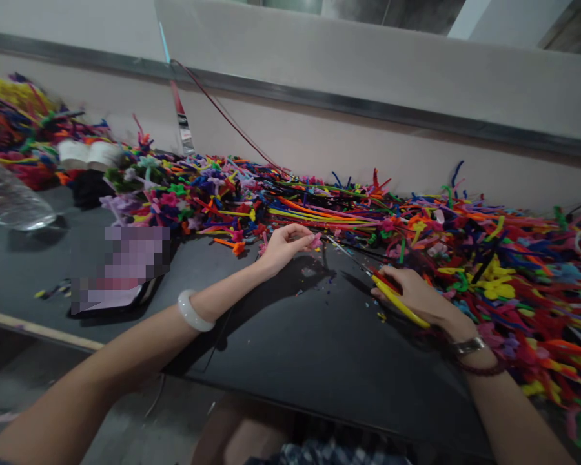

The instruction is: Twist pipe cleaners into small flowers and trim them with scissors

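Note:
My left hand [285, 248] is closed in a pinch on a small pink pipe cleaner piece [316, 241], held above the dark table. In my right hand [411, 294] is a pair of scissors [397, 300] with yellow and red handles. The blades point left and up, their tips close to the pink piece; whether they touch it I cannot tell. Behind both hands lie long straight pipe cleaners [319, 216] in several colours. Small coloured clippings [328, 290] are scattered on the table below.
Heaps of coloured pipe cleaners [503, 265] line the wall and the right side. A phone [121, 278] with a blurred-out screen lies at left, near a clear plastic bottle [17, 197] and white rolls [90, 155]. A thin cable [223, 116] hangs down the wall. The table's front edge [43, 330] shows below.

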Available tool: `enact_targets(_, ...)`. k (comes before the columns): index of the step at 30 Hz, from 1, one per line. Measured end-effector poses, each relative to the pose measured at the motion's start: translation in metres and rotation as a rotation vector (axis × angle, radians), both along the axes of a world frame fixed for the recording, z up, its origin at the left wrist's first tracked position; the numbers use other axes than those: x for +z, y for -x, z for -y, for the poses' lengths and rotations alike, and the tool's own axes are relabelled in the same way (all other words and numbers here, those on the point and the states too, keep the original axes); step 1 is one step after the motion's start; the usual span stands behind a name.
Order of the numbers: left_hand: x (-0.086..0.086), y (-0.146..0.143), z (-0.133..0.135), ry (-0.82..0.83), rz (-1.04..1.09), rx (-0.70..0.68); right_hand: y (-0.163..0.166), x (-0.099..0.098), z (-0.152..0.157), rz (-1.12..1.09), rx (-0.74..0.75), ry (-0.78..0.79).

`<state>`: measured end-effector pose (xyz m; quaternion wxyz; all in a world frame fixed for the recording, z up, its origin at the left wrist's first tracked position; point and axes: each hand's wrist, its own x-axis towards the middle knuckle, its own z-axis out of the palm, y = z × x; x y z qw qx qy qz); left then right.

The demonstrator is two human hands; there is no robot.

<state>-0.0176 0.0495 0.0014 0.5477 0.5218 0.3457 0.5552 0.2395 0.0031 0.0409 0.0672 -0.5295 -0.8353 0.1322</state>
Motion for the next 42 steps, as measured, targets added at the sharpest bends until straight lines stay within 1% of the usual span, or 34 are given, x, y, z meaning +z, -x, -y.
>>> enact_targets(4,0.000,-0.001,-0.001,0.009,0.011,-0.013,0.003,-0.001,0.001,0.011,0.024,-0.014)
enact_targets(12,-0.001,0.000,0.000,0.005,0.001,-0.037,0.005,-0.002,0.001,0.033,0.041,0.015)
enact_targets(20,-0.003,0.000,-0.001,-0.002,-0.009,-0.041,0.003,-0.003,0.000,-0.042,0.052,0.011)
enact_targets(26,-0.002,0.000,0.000,0.025,0.037,-0.063,0.006,0.000,0.000,-0.037,0.041,0.043)
enact_targets(29,0.000,0.000,0.001,0.080,0.130,-0.090,0.006,-0.001,-0.001,0.004,0.023,-0.005)
enact_targets(33,0.000,0.000,0.003,0.166,0.233,-0.149,0.006,-0.004,-0.001,0.151,-0.027,-0.111)
enact_targets(35,0.000,-0.001,0.003,0.183,0.266,-0.170,0.006,-0.007,-0.001,0.188,-0.034,-0.130)
enact_targets(42,-0.001,-0.002,0.002,0.191,0.256,-0.143,0.009,-0.011,-0.002,0.196,-0.024,-0.189)
